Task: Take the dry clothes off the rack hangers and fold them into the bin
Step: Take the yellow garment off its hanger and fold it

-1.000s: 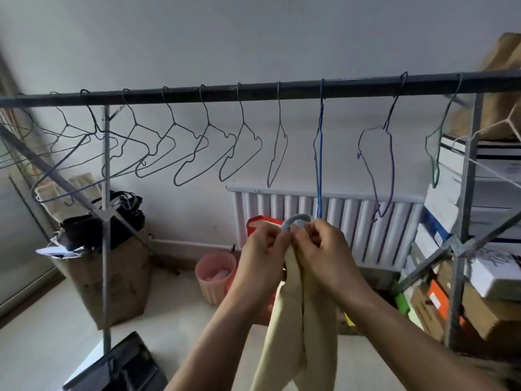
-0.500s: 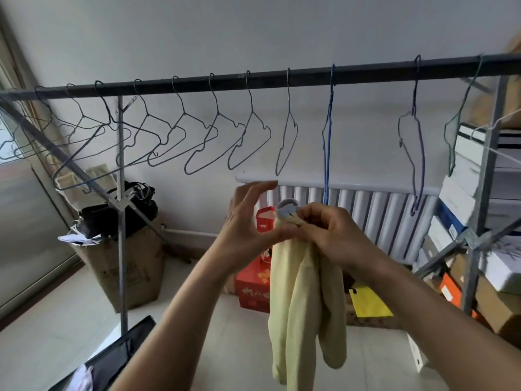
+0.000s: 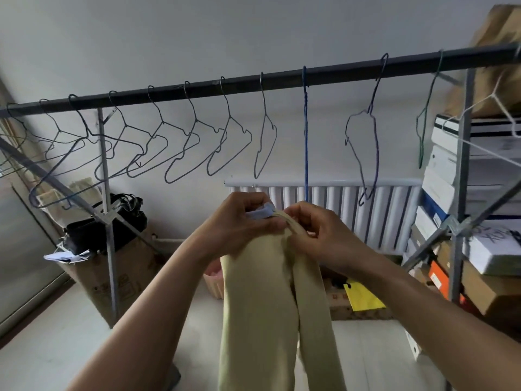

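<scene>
A pale yellow garment [image 3: 259,300] hangs down in two long folds from my hands in the middle of the view. My left hand [image 3: 239,221] pinches its top edge, where a light blue collar band [image 3: 260,213] shows. My right hand [image 3: 315,230] grips the same top edge just to the right. Both hands are below the dark rack bar [image 3: 253,83]. Several bare wire hangers [image 3: 180,148] dangle from the bar, and a blue hanger [image 3: 306,136] hangs edge-on right above my hands. The bin is not in view.
A white radiator [image 3: 380,215] lines the wall behind. Metal shelving [image 3: 462,170] with stacked boxes stands at the right. A cardboard box [image 3: 118,277] with a black bag on it sits at the left by the rack's grey post [image 3: 108,235]. A pink basket [image 3: 212,280] and a yellow bag [image 3: 363,297] lie on the floor.
My left hand, which was open half a second ago, has closed on the garment's top beside the right hand. The camera tilted and the rack bar now slopes up to the right.
</scene>
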`<state>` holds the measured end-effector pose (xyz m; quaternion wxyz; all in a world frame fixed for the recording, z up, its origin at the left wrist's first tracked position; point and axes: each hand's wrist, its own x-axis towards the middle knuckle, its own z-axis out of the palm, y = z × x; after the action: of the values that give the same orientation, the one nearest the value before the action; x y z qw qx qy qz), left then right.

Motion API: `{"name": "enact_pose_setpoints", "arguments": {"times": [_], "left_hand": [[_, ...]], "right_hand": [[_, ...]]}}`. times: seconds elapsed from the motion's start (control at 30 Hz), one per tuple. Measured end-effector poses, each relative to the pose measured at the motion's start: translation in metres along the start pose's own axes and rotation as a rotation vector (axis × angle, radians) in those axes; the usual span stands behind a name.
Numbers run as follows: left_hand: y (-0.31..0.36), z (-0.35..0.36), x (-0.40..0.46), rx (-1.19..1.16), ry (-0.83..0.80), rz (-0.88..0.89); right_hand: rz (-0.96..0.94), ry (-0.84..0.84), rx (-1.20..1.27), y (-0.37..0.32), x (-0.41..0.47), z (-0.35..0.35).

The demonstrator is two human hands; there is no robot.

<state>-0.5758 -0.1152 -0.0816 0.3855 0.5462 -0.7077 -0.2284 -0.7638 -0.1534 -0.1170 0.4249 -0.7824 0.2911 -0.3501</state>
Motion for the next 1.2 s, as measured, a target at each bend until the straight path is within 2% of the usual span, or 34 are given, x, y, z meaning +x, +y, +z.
{"name": "enact_pose_setpoints", "arguments": {"times": [0.1,0.23,0.33,0.43,0.5,0.6,0.73,0.87,1.0,1.1,1.2], "left_hand": [[0.007,-0.003,0.000,0.035,0.017,0.006],[0.017,-0.010,-0.004,0.074,0.051,-0.024],[0.013,-0.021,-0.005,0.150,0.065,-0.084],[0.009,-0.035,-0.012,0.207,0.037,-0.123],[0.013,-0.040,-0.017,0.102,-0.008,-0.109],[0.018,-0.040,-0.020,-0.098,-0.060,-0.032],[0.025,-0.036,-0.017,-0.202,-0.042,0.051],[0.029,-0.029,-0.008,-0.183,-0.004,0.053],[0.028,-0.029,-0.004,-0.135,0.063,-0.018],[0.029,-0.032,-0.004,-0.083,0.127,-0.100],[0.028,-0.037,-0.004,-0.074,0.183,-0.173]], "right_hand": [[0.101,-0.050,-0.105,0.023,-0.010,0.002],[0.134,-0.021,-0.122,0.041,-0.021,0.007],[0.170,-0.004,0.011,0.051,-0.025,0.007],[0.219,0.103,0.180,0.049,-0.019,0.001],[0.201,0.175,0.228,0.044,-0.009,-0.003],[0.140,0.189,0.235,0.036,0.007,-0.002],[0.143,0.129,0.208,0.030,0.019,0.009],[0.154,0.039,0.224,0.028,0.018,0.027],[0.161,0.011,0.357,0.023,0.007,0.034],[0.203,-0.110,0.552,0.026,-0.001,0.036],[0.110,-0.230,0.421,0.019,-0.008,0.045]]}}
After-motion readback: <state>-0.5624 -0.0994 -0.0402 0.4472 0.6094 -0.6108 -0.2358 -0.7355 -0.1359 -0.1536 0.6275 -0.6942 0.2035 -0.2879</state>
